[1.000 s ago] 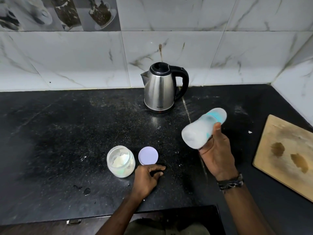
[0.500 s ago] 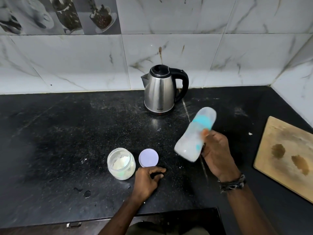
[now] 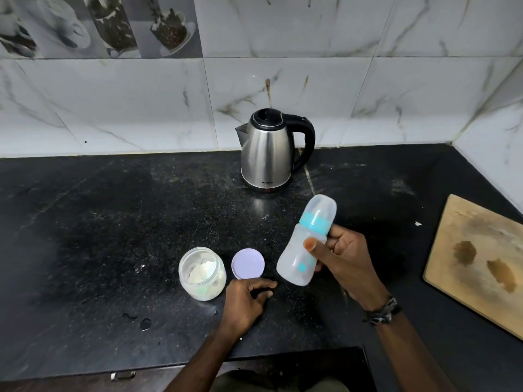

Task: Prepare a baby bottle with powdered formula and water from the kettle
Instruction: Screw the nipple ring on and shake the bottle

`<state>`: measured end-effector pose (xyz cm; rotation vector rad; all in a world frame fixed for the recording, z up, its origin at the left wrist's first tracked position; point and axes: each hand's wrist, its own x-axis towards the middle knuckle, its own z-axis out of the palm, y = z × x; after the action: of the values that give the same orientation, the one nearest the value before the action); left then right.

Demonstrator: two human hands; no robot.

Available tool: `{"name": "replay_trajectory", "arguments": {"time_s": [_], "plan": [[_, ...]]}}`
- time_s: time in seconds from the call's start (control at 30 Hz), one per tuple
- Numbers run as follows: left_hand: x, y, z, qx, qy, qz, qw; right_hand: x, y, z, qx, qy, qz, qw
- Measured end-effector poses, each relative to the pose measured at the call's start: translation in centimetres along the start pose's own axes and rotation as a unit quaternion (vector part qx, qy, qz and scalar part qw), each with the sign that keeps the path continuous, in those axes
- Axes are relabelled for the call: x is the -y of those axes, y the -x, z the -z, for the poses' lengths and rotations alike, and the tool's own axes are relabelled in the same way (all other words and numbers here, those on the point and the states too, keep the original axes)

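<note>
Baby bottle (image 3: 304, 244) now swung nearer upright, capped teat end toward 1 o'clock, off counter; a second ago near-horizontal: shaking, mixing likely in progress. Right hand (image 3: 343, 258) clamped round its middle. Left hand (image 3: 249, 299) loosely curled, holding nothing, resting at 6 o'clock of lid (image 3: 248, 263); open formula jar (image 3: 202, 274) beside; kettle (image 3: 270, 154) at 12.

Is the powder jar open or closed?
Open. The jar has no lid on, so the pale powder shows inside. Its round lid lies flat on the counter beside it.
</note>
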<state>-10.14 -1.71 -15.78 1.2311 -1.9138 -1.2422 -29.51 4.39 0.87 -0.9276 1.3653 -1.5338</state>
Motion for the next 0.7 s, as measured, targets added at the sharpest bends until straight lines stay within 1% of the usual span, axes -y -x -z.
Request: {"name": "replay_trajectory", "arguments": {"time_s": [0.03,0.07,0.13,0.17,0.23,0.27,0.3,0.33,0.4,0.43,0.47,0.5,0.53,0.57,0.6,0.63,0.7], "plan": [[0.0,0.0,0.0,0.002,0.002,0.001,1.0,-0.1,0.1,0.2,0.009,0.002,0.004,1.0],[0.0,-0.1,0.0,0.002,0.0,0.0,1.0,0.0,0.1,0.3,0.003,-0.042,0.002,0.999],[-0.1,-0.1,0.0,-0.002,-0.007,-0.003,1.0,0.2,-0.1,0.5,-0.021,-0.176,-0.005,0.984],[-0.2,0.0,0.0,-0.003,-0.01,-0.002,1.0,0.2,-0.4,0.7,-0.034,-0.183,-0.003,0.983],[-0.2,0.1,-0.1,-0.004,-0.009,-0.001,1.0,0.4,-0.6,0.8,-0.038,-0.076,-0.001,0.996],[-0.2,0.1,0.0,-0.004,-0.005,0.0,1.0,0.5,-0.5,0.8,-0.017,-0.026,0.003,1.0],[-0.2,0.0,0.0,-0.003,-0.001,0.0,1.0,0.5,-0.4,0.8,0.0,-0.001,0.004,1.0],[-0.2,-0.1,0.1,-0.001,0.002,0.0,1.0,0.6,-0.3,0.9,0.005,-0.014,0.006,1.0],[-0.3,-0.1,0.1,0.0,0.0,-0.001,1.0,0.5,-0.4,0.9,-0.029,-0.137,-0.005,0.99],[-0.4,-0.1,0.1,-0.001,-0.002,0.0,1.0,0.2,-0.7,0.9,-0.057,-0.174,-0.005,0.983],[-0.5,0.0,0.1,-0.002,-0.004,0.0,1.0,0.2,-0.9,0.8,-0.08,-0.152,-0.01,0.985],[-0.4,0.0,0.0,-0.003,-0.005,0.0,1.0,0.0,-1.0,0.8,-0.087,-0.084,-0.011,0.993],[-0.4,0.0,0.0,-0.002,-0.003,0.0,1.0,-0.1,-1.0,0.6,-0.078,-0.015,-0.009,0.997],[-0.3,0.0,0.0,-0.001,0.0,0.0,1.0,-0.2,-0.7,0.4,-0.05,0.032,0.0,0.998],[-0.3,0.0,0.1,0.001,0.003,0.0,1.0,-0.3,-0.4,0.3,-0.028,0.043,0.003,0.999],[-0.4,-0.1,0.1,0.0,0.004,-0.001,1.0,-0.3,-0.2,0.4,-0.024,0.013,0.0,1.0],[-0.6,-0.1,0.2,-0.005,-0.003,-0.005,1.0,-0.4,-0.5,0.3,-0.049,-0.136,-0.027,0.989]]}}
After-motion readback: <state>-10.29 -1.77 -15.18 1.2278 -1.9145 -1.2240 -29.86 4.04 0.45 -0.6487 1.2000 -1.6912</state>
